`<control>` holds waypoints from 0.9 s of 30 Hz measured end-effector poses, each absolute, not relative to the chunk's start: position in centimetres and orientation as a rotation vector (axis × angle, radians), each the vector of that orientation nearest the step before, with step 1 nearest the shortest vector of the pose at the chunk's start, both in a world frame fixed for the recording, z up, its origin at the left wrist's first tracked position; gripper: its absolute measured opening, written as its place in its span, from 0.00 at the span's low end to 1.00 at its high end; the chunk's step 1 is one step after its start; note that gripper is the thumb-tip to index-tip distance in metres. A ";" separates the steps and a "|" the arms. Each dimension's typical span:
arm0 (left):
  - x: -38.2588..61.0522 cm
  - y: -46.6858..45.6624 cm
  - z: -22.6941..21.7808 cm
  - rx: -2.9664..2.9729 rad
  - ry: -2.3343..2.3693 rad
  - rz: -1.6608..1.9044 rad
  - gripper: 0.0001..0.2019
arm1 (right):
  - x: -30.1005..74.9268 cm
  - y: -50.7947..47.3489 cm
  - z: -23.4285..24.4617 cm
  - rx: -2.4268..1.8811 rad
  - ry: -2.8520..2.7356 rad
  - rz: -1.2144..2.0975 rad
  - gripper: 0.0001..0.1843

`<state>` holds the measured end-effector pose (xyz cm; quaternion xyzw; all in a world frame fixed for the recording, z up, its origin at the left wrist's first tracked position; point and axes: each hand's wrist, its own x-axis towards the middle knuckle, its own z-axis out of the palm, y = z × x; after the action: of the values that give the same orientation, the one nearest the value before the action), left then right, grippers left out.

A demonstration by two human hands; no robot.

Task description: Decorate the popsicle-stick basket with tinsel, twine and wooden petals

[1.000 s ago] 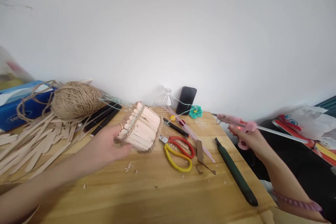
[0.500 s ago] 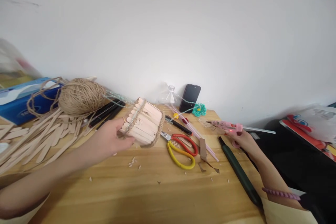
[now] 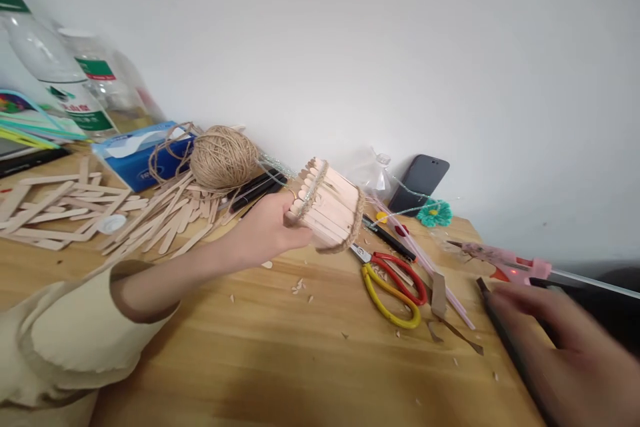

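A little cup of flat wood sticks (image 3: 334, 208) is held tipped on its side over the table (image 3: 280, 373), with the left hand (image 3: 265, 230) shut around its round-tipped end. The right hand (image 3: 560, 340) is blurred over a long dark tool (image 3: 501, 333); whether it is gripped cannot be told. A pink glue gun (image 3: 520, 268) is seen just past that hand. Scissors (image 3: 369, 271) are seen near the cup.

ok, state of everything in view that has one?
Stick pot: tilted, held in left hand
Glue gun: red light lit, glue stick out the back
Scissors: lying flat; tips hidden, open or shut unclear
Phone: propped up, screen dark
Twine ball: wound, loose strands trailing
Green-capped bottle: closed
Right hand: blurred, grip unclear
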<state>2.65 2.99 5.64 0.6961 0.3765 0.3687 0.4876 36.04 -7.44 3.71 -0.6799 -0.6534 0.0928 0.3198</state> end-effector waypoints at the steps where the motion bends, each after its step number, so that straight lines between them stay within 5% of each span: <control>1: 2.6 3.0 5.6 1.686 0.909 0.911 0.14 | 33.1 -7.0 3.6 -1.639 -1.963 0.249 0.06; 5: 2.3 3.2 5.5 1.691 0.897 0.939 0.13 | 23.9 -4.2 2.5 -1.321 -2.451 0.685 0.11; 27: 1.4 4.4 5.3 1.702 0.976 0.955 0.12 | 19.8 0.5 -0.1 -1.175 -2.432 0.867 0.12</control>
<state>1.39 4.36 5.27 0.6921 0.3969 0.3882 0.4613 19.84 0.51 -0.13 -0.4095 -0.8474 0.3020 0.1518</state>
